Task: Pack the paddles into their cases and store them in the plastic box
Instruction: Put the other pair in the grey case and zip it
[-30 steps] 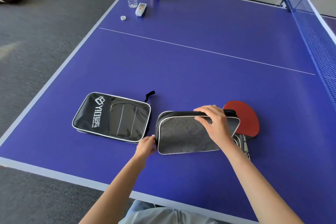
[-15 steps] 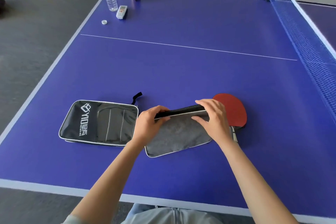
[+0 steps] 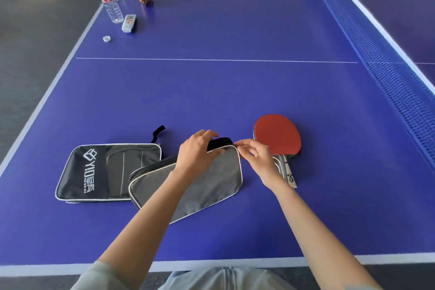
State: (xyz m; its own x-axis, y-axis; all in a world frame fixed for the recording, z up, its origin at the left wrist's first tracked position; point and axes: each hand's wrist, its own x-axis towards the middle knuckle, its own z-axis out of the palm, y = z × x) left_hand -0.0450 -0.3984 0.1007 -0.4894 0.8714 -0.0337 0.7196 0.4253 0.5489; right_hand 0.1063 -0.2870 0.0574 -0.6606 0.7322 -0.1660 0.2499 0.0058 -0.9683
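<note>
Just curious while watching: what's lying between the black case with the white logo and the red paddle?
In the head view, the grey fabric case lies between the black logo case and the red paddle, with both hands on its top edge.

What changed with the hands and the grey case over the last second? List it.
The left hand moved from the grey case's left end to grip its top edge. The right hand slid to the top right corner, pinching there. The case swung, overlapping the black case. The red paddle stayed outside.
</note>
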